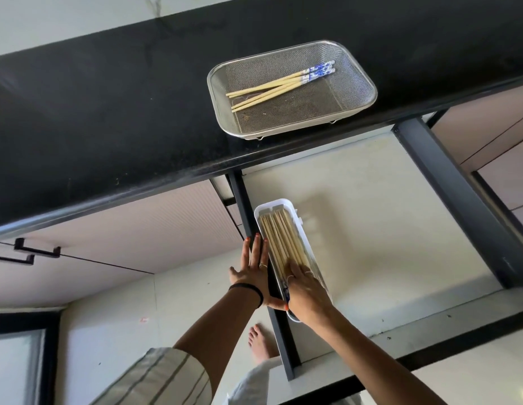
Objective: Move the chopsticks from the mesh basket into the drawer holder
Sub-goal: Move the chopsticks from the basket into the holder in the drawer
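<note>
Chopsticks (280,85) lie in the mesh basket (368,92) on the counter (108,112); others fill the holder (261,211). Both hands' fingers (256,249) lie flat, gripping nothing; pressing unevenly could tip it.

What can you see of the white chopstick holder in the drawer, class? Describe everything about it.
The white chopstick holder is a long, narrow tray with rounded ends; it looks like plastic. It lies flat on the pale floor of the open drawer, beside the drawer's dark left rail. A row of pale wooden chopsticks fills it lengthwise. The right hand rests flat on its near end; the left hand lies flat against its left side.
</note>
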Demonstrator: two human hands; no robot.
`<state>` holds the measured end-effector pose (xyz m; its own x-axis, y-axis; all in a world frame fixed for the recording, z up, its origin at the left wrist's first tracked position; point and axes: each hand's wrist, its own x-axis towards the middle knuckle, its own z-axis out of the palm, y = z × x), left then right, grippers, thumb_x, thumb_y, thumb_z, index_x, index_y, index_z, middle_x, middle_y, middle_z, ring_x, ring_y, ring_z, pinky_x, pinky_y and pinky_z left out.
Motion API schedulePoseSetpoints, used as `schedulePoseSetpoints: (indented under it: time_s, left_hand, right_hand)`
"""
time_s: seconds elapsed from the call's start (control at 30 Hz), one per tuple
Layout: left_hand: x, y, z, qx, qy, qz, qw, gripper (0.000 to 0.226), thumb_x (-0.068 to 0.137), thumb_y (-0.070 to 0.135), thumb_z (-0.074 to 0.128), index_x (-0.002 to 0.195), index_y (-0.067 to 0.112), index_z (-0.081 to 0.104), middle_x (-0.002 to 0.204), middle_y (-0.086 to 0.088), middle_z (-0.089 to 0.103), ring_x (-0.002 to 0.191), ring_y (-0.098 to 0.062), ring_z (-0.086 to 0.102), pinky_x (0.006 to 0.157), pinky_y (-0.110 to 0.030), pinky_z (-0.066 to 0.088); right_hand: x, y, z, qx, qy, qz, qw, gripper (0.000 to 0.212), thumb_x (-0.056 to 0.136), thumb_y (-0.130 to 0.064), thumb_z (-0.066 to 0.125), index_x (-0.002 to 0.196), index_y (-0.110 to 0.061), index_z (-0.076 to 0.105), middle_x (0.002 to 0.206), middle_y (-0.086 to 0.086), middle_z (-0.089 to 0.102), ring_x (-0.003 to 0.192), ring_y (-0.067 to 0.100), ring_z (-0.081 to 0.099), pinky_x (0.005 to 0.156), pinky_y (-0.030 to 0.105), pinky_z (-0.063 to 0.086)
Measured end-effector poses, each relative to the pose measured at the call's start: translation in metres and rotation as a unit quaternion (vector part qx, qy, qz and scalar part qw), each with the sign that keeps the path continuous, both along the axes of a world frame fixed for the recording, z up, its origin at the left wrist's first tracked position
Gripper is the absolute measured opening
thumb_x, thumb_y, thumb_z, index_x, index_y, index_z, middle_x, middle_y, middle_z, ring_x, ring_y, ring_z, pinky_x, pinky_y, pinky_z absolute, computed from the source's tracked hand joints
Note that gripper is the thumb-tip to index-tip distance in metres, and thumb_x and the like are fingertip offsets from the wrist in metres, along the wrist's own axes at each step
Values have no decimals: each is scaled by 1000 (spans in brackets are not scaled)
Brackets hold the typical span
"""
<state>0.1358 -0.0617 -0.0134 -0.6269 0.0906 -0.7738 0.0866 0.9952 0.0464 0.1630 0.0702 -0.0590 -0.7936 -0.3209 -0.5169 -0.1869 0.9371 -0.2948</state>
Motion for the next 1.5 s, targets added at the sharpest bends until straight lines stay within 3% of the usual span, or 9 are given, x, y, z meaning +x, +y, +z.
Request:
schedulePoseSetpoints:
  time_s: [0.17,0.37,0.57,0.67,0.83,0.97,1.2,1.33,1.5]
  left_hand:
    - [0,-5,-3,23,-2,13,1000,142,63,67,73,144,14,-30,147,-3,-44,135,-27,-39,110,-65,16]
    - [4,-9,-13,47,-1,29,999,146,59,66,76,143,16,-32,147,-1,-44,133,-25,-41,109,-67,13]
    - [2,-12,-16,36,9,6,999,146,58,70,73,143,16,-33,146,-3,-45,133,-25,-41,111,-66,12]
    - [2,-11,-16,26,23,5,999,147,57,72,73,142,17,-33,147,-3,-44,134,-25,-40,112,-64,12]
    - [-3,-5,-11,11,41,12,999,149,56,69,76,141,14,-34,148,-4,-42,136,-25,-38,113,-60,9]
    - [9,1,-14,-10,63,10,998,149,56,70,75,143,10,-30,153,-6,-33,139,-27,-31,117,-54,9]
    - [12,10,-14,-25,106,17,994,144,59,66,75,146,9,-24,156,-6,-25,143,-27,-24,119,-46,8]
    - [11,10,-14,-33,117,22,992,144,58,66,75,146,10,-24,157,-6,-22,143,-27,-23,119,-45,10]
    - [12,12,-15,-29,119,33,992,144,58,65,77,147,10,-23,158,-5,-21,144,-26,-22,119,-46,11]
  right_hand:
    - [-17,-1,34,-70,4,-40,997,65,92,-5,48,149,-8,18,161,7,5,147,27,9,120,39,22]
    - [-64,12,110,-229,225,-61,945,36,95,-9,47,131,-7,52,152,12,32,137,26,33,107,29,35]
    - [-142,30,186,-259,373,-46,890,30,92,-8,50,120,-4,60,136,15,48,122,30,48,103,22,31]
    - [-191,41,203,-226,366,-38,902,31,92,-10,49,121,-6,59,133,11,51,122,29,48,105,32,35]
    - [-276,51,211,-137,299,-4,944,37,92,-17,50,129,-12,53,134,9,52,124,27,47,103,35,36]
    - [-314,49,196,-65,229,23,971,43,90,-15,55,133,-15,51,127,16,56,109,34,57,89,36,45]
    - [-350,37,179,5,175,74,982,69,88,-11,57,148,-19,24,154,10,30,138,31,34,112,42,29]
    - [-362,28,171,13,211,89,973,59,86,-9,60,141,-9,38,144,15,40,131,35,39,110,46,35]
    - [-358,25,166,40,269,112,956,47,84,-10,65,129,-12,51,134,13,44,128,35,38,100,54,38]
